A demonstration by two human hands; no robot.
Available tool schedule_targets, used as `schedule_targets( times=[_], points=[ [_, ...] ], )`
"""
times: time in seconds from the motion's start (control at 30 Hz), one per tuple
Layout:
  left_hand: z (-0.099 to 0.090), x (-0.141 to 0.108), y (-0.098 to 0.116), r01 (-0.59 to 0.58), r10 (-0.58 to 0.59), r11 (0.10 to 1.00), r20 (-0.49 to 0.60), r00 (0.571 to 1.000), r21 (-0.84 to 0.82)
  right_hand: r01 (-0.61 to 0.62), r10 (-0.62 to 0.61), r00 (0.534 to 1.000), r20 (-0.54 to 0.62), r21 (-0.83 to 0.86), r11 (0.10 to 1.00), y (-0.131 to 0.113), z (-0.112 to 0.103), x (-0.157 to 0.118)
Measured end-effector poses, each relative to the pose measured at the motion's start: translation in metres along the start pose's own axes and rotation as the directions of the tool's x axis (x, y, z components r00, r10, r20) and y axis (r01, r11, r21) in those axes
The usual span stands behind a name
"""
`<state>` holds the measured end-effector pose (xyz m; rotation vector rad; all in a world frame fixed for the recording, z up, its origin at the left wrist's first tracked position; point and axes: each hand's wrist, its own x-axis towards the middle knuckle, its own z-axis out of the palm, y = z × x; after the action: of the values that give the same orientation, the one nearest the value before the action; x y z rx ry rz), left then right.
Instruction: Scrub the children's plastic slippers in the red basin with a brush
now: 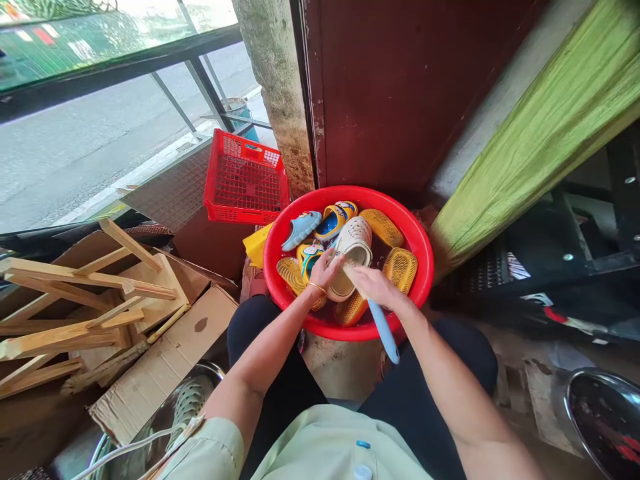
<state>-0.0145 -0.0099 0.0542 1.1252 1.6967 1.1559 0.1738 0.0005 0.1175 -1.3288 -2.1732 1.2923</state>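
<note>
A red basin holds water and several shoes. Over it my left hand is closed on the side of a white clog, whose toe points away from me. My right hand grips a brush with a blue handle; its head is at the clog's opening, partly hidden by my fingers. Around the clog lie a light-blue shoe, a yellow and blue clog, a yellow clog with a green picture, and several mustard-coloured ones with ridged soles up, such as one at the right.
Behind the basin at left stands a red crate. Wooden stools and cardboard lie at the left. A metal bowl with a shoe is at lower left, another bowl at lower right. A green curtain hangs at right.
</note>
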Motion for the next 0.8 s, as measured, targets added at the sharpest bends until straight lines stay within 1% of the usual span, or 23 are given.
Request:
schedule_targets(
  times=[0.07, 0.13, 0.2, 0.27, 0.37, 0.43, 0.47, 0.53, 0.6, 0.67, 0.7, 0.73, 0.8],
  points=[
    [0.001, 0.005, -0.004, 0.052, -0.053, 0.996, -0.008, 0.999, -0.076, 0.022, -0.022, 0.994, 0.107, -0.005, 1.000, -0.001, 0.000, -0.022],
    [0.003, 0.008, -0.006, 0.075, -0.078, 0.993, -0.021, 0.997, -0.092, 0.034, -0.026, 0.986, 0.164, -0.049, 0.998, 0.001, -0.005, -0.040],
    [0.004, 0.009, -0.006, 0.097, -0.098, 0.992, -0.014, 0.995, -0.079, 0.057, -0.039, 0.981, 0.190, -0.090, 0.994, 0.004, -0.013, -0.052],
    [0.005, 0.008, -0.003, 0.118, -0.117, 0.991, 0.017, 0.993, -0.065, 0.042, -0.018, 0.988, 0.151, -0.154, 0.987, 0.007, -0.020, -0.056],
    [0.004, 0.004, 0.003, 0.103, -0.101, 0.994, 0.056, 0.993, -0.028, -0.051, 0.068, 0.996, 0.056, -0.261, 0.964, 0.009, -0.021, -0.050],
    [0.002, 0.002, 0.005, 0.081, -0.080, 0.997, 0.091, 0.993, -0.015, -0.103, 0.109, 0.994, 0.005, -0.289, 0.952, 0.009, -0.015, -0.040],
    [0.001, 0.000, 0.007, 0.081, -0.077, 0.996, 0.117, 0.990, -0.034, -0.124, 0.122, 0.992, -0.026, -0.285, 0.950, 0.009, -0.011, -0.034],
    [0.000, -0.004, 0.008, 0.108, -0.083, 0.985, 0.176, 0.981, -0.135, -0.172, 0.148, 0.983, -0.109, -0.256, 0.951, 0.011, -0.005, -0.020],
    [0.002, -0.008, 0.009, 0.146, -0.078, 0.944, 0.229, 0.970, -0.295, -0.205, 0.171, 0.972, -0.163, -0.225, 0.952, 0.014, -0.002, -0.006],
    [0.006, -0.014, 0.008, 0.174, -0.047, 0.883, 0.286, 0.957, -0.436, -0.225, 0.190, 0.966, -0.175, -0.207, 0.952, 0.018, -0.003, 0.005],
    [0.008, -0.017, 0.007, 0.182, -0.026, 0.858, 0.314, 0.949, -0.480, -0.233, 0.199, 0.964, -0.173, -0.203, 0.951, 0.021, -0.005, 0.009],
    [0.011, -0.019, 0.006, 0.188, -0.005, 0.843, 0.341, 0.940, -0.504, -0.242, 0.210, 0.963, -0.167, -0.199, 0.950, 0.024, -0.006, 0.011],
    [0.016, -0.024, 0.003, 0.183, 0.023, 0.841, 0.372, 0.928, -0.509, -0.262, 0.236, 0.961, -0.145, -0.195, 0.945, 0.029, -0.009, 0.012]
  ],
)
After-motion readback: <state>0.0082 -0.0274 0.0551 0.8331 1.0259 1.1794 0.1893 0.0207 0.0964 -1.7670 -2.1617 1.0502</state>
